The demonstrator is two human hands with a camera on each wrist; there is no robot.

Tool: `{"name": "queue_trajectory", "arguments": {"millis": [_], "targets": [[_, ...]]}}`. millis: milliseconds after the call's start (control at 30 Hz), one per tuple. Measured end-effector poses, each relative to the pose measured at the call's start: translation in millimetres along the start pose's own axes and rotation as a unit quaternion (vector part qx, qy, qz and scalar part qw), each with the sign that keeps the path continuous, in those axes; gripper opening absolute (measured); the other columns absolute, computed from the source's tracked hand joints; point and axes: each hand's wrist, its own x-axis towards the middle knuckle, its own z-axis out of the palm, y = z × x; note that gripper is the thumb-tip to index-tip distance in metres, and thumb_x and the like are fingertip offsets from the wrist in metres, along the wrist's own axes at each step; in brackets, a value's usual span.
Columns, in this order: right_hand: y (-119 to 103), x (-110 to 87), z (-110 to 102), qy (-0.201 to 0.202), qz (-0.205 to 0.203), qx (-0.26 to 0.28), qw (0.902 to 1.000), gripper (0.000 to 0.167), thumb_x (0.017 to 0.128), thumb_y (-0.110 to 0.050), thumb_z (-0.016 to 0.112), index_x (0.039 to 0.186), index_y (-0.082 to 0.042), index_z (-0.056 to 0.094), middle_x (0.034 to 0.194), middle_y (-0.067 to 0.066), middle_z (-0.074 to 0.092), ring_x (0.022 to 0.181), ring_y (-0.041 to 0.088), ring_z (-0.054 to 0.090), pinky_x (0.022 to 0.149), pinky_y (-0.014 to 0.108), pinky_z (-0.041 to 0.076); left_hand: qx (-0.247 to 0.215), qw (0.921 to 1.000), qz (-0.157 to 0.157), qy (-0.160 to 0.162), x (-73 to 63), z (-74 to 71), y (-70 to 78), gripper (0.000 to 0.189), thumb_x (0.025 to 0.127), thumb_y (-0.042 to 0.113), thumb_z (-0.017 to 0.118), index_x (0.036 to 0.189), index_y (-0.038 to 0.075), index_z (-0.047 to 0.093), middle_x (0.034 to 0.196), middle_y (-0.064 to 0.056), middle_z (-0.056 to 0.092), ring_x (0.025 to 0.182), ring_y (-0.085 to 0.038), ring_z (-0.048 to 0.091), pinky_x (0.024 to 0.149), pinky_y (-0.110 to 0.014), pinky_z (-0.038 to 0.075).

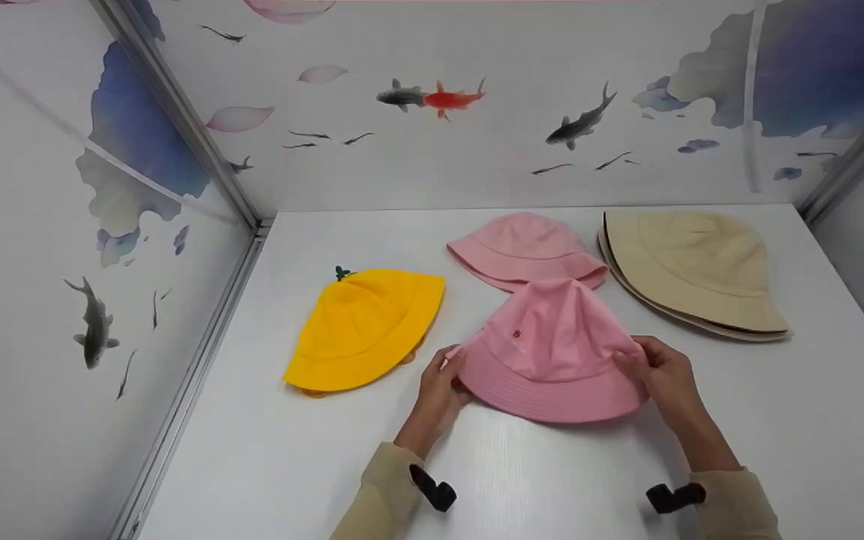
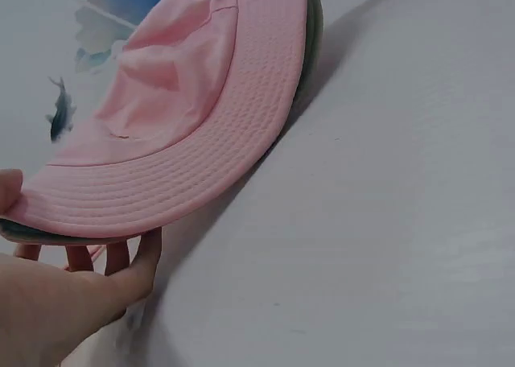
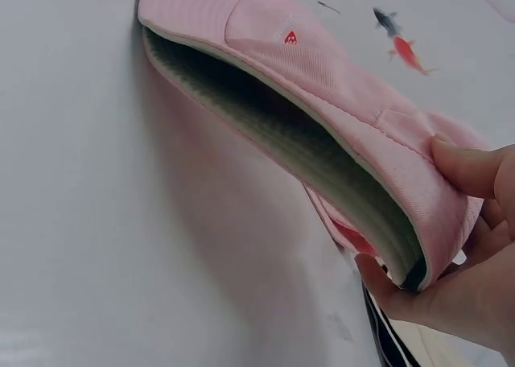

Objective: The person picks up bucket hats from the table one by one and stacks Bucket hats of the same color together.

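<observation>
A pink bucket hat point(image 1: 552, 352) with a small red emblem is held by both hands at opposite sides of its brim. My left hand point(image 1: 439, 390) pinches the left end, thumb on top and fingers beneath the brim, as the left wrist view shows. At the right end my right hand point(image 1: 668, 382) grips the brim, its thumb on the pink cloth point(image 3: 354, 101). In the right wrist view the brim gapes, showing a dark green lining point(image 3: 282, 125). The crown overlaps a second, paler pink hat point(image 1: 526, 244) lying behind it.
To the left lies a yellow hat point(image 1: 364, 330) with a green sprout on top. Folded beige hats point(image 1: 702, 270) with dark edging lie stacked at the back right. Walls printed with fish point(image 1: 454, 99) border the white table point(image 1: 237, 450) at the back and sides.
</observation>
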Motion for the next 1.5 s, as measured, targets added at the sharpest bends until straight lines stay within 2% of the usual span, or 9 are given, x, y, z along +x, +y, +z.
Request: {"name": "queue_trajectory", "arguments": {"millis": [133, 300, 400, 600, 800, 900, 1167, 1367, 1500], "targets": [[0, 2.5, 9, -0.008, -0.007, -0.005, 0.9999, 0.050, 0.091, -0.031, 0.075, 0.129, -0.002, 0.061, 0.088, -0.016, 0.062, 0.083, 0.004, 0.054, 0.069, 0.019, 0.050, -0.026, 0.9995, 0.014, -0.012, -3.8, -2.8, -0.5, 0.044, 0.097, 0.012, 0.064, 0.135, 0.010, 0.044, 0.124, -0.010, 0.057, 0.099, -0.018, 0.057, 0.085, -0.031, 0.052], [3, 5.3, 24, -0.010, -0.016, -0.005, 0.9998, 0.050, 0.091, -0.030, 0.074, 0.130, -0.001, 0.062, 0.090, -0.015, 0.062, 0.085, 0.005, 0.054, 0.071, 0.018, 0.050, 0.029, 0.9995, 0.008, 0.006, -7.6, -5.1, -2.0, 0.062, 0.092, 0.002, 0.067, 0.146, -0.006, 0.037, 0.144, -0.018, 0.050, 0.117, -0.020, 0.052, 0.115, -0.039, 0.041], [4, 7.6, 35, -0.009, -0.021, -0.021, 0.9995, 0.050, 0.091, -0.032, 0.074, 0.129, -0.001, 0.063, 0.095, -0.012, 0.064, 0.086, 0.006, 0.054, 0.071, 0.018, 0.050, 0.056, 0.9982, -0.005, 0.020, -9.6, -7.7, -2.1, 0.058, 0.095, 0.007, 0.065, 0.146, -0.005, 0.041, 0.146, -0.017, 0.051, 0.121, -0.020, 0.051, 0.119, -0.042, 0.036], [2, 14.7, 49, 0.000, -0.009, -0.052, 0.9986, 0.049, 0.092, -0.034, 0.073, 0.130, -0.003, 0.065, 0.116, 0.007, 0.068, 0.091, 0.006, 0.053, 0.073, 0.015, 0.048, 0.015, 0.9996, -0.017, 0.015, -14.2, -16.1, -1.2, 0.050, 0.102, 0.014, 0.055, 0.146, -0.003, 0.039, 0.143, -0.016, 0.052, 0.118, -0.020, 0.055, 0.114, -0.044, 0.043], [0, 24.3, 52, -0.015, 0.011, -0.070, 0.9974, 0.047, 0.096, -0.032, 0.068, 0.133, -0.003, 0.063, 0.134, 0.019, 0.062, 0.113, 0.017, 0.055, 0.079, 0.010, 0.046, 0.054, 0.9980, -0.011, 0.029, -18.4, -22.2, 2.3, 0.048, 0.102, 0.017, 0.058, 0.143, -0.003, 0.043, 0.131, -0.014, 0.060, 0.104, -0.017, 0.061, 0.101, -0.039, 0.054], [0, 29.8, 50, -0.025, 0.010, -0.082, 0.9963, 0.044, 0.096, -0.031, 0.067, 0.132, -0.004, 0.064, 0.133, 0.019, 0.063, 0.117, 0.018, 0.056, 0.080, 0.009, 0.046, 0.058, 0.9980, -0.006, 0.027, -19.1, -24.8, 2.6, 0.048, 0.102, 0.018, 0.057, 0.142, -0.004, 0.043, 0.128, -0.015, 0.062, 0.101, -0.017, 0.064, 0.098, -0.039, 0.056], [-8, 45.8, 41, -0.029, -0.005, -0.070, 0.9971, 0.044, 0.095, -0.035, 0.068, 0.128, -0.006, 0.066, 0.123, 0.007, 0.070, 0.096, -0.008, 0.059, 0.083, 0.009, 0.048, 0.038, 0.9983, -0.022, 0.039, -20.0, -28.2, 0.9, 0.049, 0.102, 0.016, 0.057, 0.146, -0.001, 0.042, 0.134, -0.014, 0.060, 0.106, -0.017, 0.064, 0.100, -0.039, 0.054], [-15, 59.3, 36, -0.023, -0.029, -0.064, 0.9973, 0.043, 0.095, -0.032, 0.068, 0.126, -0.002, 0.066, 0.109, -0.007, 0.071, 0.093, -0.010, 0.059, 0.082, 0.008, 0.049, 0.049, 0.9975, -0.024, 0.045, -19.5, -28.1, 2.8, 0.048, 0.102, 0.018, 0.058, 0.145, 0.000, 0.044, 0.132, -0.013, 0.061, 0.103, -0.017, 0.064, 0.099, -0.038, 0.055], [-16, 66.8, 33, -0.025, -0.032, -0.079, 0.9961, 0.043, 0.096, -0.032, 0.068, 0.127, -0.003, 0.065, 0.115, -0.001, 0.069, 0.095, -0.009, 0.057, 0.082, 0.008, 0.048, 0.056, 0.9969, -0.025, 0.049, -19.0, -29.4, 3.3, 0.048, 0.102, 0.019, 0.058, 0.144, 0.000, 0.044, 0.129, -0.013, 0.063, 0.099, -0.016, 0.064, 0.097, -0.035, 0.056]]}}
